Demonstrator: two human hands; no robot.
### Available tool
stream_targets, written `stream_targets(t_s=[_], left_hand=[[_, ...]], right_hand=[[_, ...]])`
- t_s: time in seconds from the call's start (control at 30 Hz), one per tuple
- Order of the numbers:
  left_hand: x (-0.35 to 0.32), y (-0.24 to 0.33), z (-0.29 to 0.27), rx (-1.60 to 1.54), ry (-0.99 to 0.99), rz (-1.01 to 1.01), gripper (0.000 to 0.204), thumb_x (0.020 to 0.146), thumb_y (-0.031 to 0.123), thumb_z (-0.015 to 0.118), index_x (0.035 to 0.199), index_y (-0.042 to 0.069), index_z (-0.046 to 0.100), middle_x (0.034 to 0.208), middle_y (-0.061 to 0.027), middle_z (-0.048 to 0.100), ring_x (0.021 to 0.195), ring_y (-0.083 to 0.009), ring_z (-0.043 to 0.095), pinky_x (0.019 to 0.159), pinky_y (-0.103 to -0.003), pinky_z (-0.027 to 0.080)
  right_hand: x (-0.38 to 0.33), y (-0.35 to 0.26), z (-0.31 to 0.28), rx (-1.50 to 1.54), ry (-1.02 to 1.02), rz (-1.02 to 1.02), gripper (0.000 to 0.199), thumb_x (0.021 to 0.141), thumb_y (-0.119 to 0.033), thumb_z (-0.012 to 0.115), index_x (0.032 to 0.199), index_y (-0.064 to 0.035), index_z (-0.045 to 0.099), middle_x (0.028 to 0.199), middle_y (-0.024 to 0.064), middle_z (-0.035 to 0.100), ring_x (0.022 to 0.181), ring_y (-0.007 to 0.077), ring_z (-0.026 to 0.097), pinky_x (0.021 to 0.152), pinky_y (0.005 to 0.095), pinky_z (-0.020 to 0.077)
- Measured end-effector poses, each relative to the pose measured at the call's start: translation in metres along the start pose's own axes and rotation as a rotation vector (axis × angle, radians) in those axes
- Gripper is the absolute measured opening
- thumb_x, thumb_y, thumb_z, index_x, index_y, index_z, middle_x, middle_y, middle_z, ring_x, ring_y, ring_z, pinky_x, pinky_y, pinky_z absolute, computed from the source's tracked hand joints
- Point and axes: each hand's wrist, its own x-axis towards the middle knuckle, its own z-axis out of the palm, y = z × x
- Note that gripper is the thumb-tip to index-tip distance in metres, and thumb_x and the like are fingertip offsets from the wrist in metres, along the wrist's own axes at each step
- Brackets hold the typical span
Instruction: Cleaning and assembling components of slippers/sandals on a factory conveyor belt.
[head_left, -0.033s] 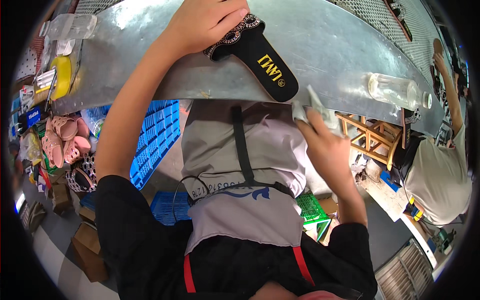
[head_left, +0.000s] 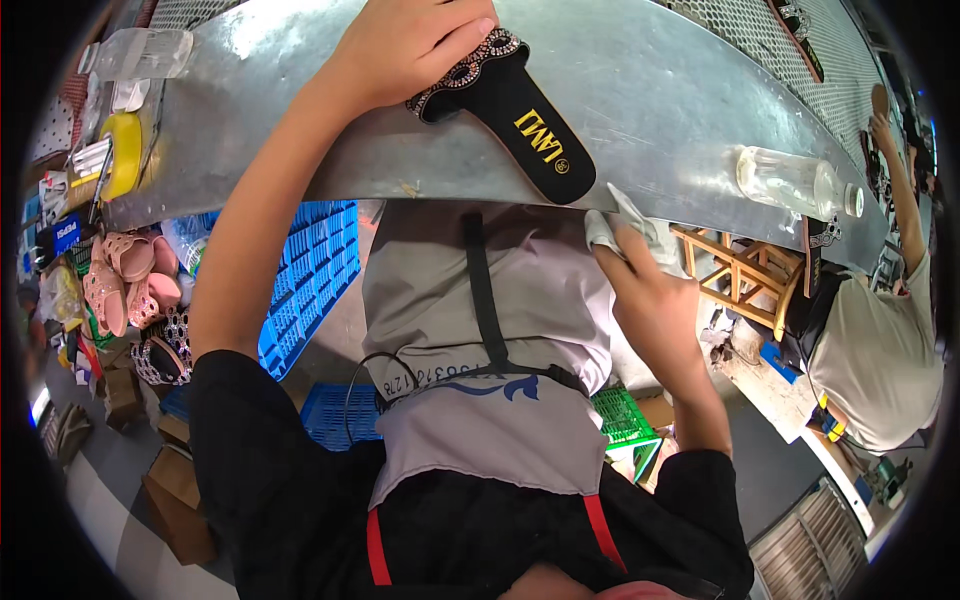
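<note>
Well forward, left hand (head_left: 420,45) on sandal (head_left: 523,122)

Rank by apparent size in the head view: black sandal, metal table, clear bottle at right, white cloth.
1. Metal table
2. Black sandal
3. Clear bottle and white cloth: too close to rank, since the right hand partly covers the cloth.

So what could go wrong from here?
The sandal has its heel end right by the metal table's near edge; if the left hand loosened on the studded strap, it might slip off. The loose folds of the cloth in the right hand could snag on those studs if brought there. A wide outward swing of that hand might knock the clear bottle.
</note>
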Motion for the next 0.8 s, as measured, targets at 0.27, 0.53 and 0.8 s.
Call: stream_targets(t_s=[0.27, 0.53, 0.8], left_hand=[[-0.005, -0.006, 0.01, -0.074, 0.016, -0.035, 0.015, 0.094, 0.021, 0.059, 0.093, 0.008, 0.067, 0.097, -0.01, 0.06, 0.089, -0.0322, 0.053, 0.083, -0.042, 0.041], [-0.002, 0.001, -0.002, 0.088, -0.202, -0.208, 0.015, 0.093, 0.021, 0.059, 0.092, 0.008, 0.066, 0.097, -0.0098, 0.06, 0.089, -0.0318, 0.053, 0.082, -0.042, 0.041], [0.015, 0.025, -0.017, 0.21, -0.384, -0.371, 0.014, 0.093, 0.021, 0.06, 0.092, 0.009, 0.066, 0.095, -0.0089, 0.06, 0.088, -0.0319, 0.052, 0.081, -0.042, 0.042]], right_hand=[[0.031, -0.005, 0.023, -0.075, 0.255, 0.039, 0.043, 0.074, 0.002, 0.064, 0.113, -0.0131, 0.074, 0.11, 0.0001, 0.063, 0.06, 0.0153, 0.064, 0.047, 0.0301, 0.0491], [0.03, -0.006, 0.018, -0.008, 0.199, 0.02, 0.044, 0.07, 0.005, 0.064, 0.107, -0.0136, 0.076, 0.116, 0.002, 0.067, 0.07, 0.0188, 0.069, 0.052, 0.0322, 0.0537], [0.03, -0.025, 0.014, -0.032, 0.138, -0.219, 0.041, 0.071, 0.0, 0.066, 0.108, -0.0162, 0.077, 0.111, -0.0008, 0.065, 0.077, 0.0142, 0.068, 0.05, 0.0299, 0.0506]])
